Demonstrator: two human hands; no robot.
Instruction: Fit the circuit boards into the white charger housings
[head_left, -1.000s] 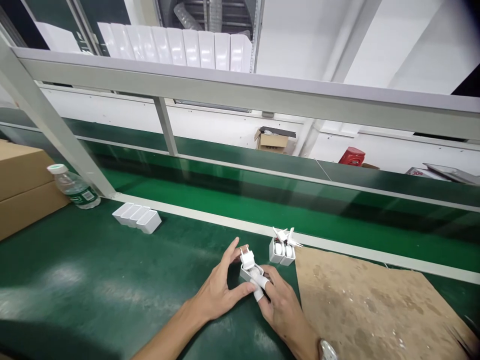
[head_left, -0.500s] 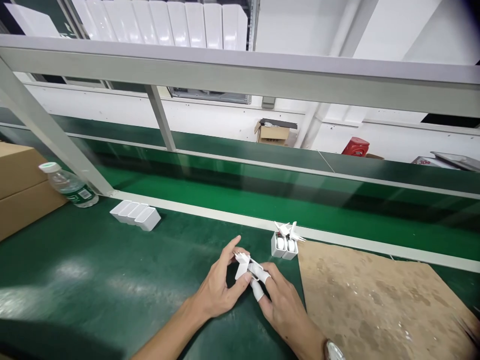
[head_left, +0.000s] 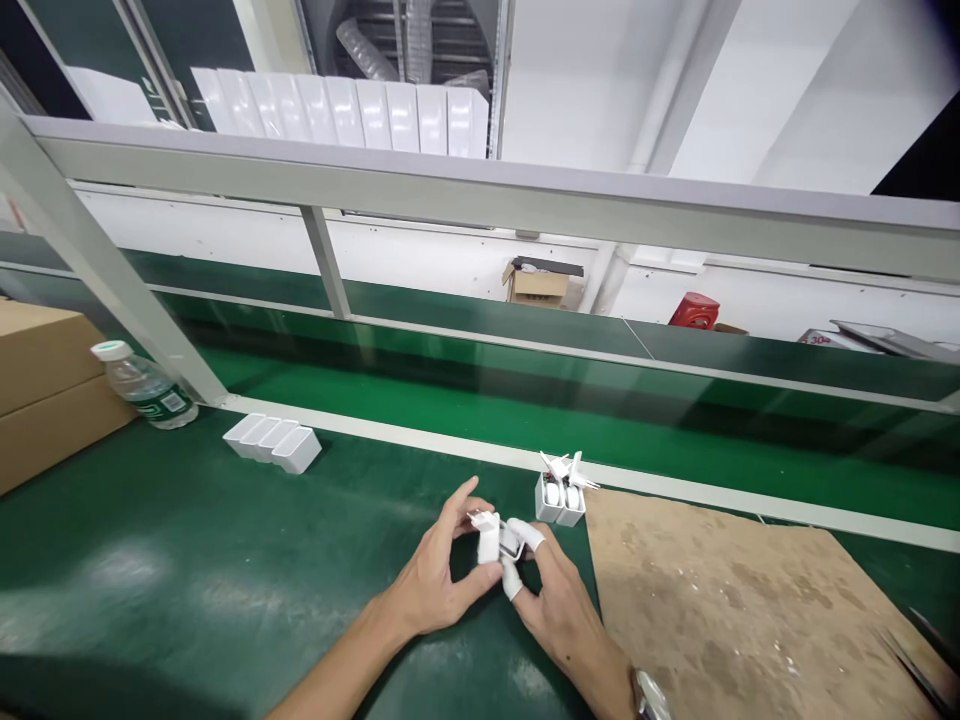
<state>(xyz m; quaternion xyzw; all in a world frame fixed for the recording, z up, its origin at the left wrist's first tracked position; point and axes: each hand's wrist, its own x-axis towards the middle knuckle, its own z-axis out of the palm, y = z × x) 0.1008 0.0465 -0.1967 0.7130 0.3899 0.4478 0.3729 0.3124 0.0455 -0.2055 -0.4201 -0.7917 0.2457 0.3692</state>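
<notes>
Beyond both hands runs a green conveyor belt [head_left: 525, 400] under a grey metal frame [head_left: 480, 195], with white walls behind. The hands rest on a dark green bench [head_left: 187, 560]; a brown board [head_left: 735, 610] lies just right of them. Far left sit cardboard boxes [head_left: 45, 390] and a water bottle [head_left: 146, 385], nearer left a row of white trays [head_left: 271, 443]. The left hand [head_left: 439, 575] and right hand [head_left: 555, 600], fingers curled, together pinch a small white plug part [head_left: 491, 540]. Just beyond the right hand stands a white holder [head_left: 559, 495] with similar parts.
</notes>
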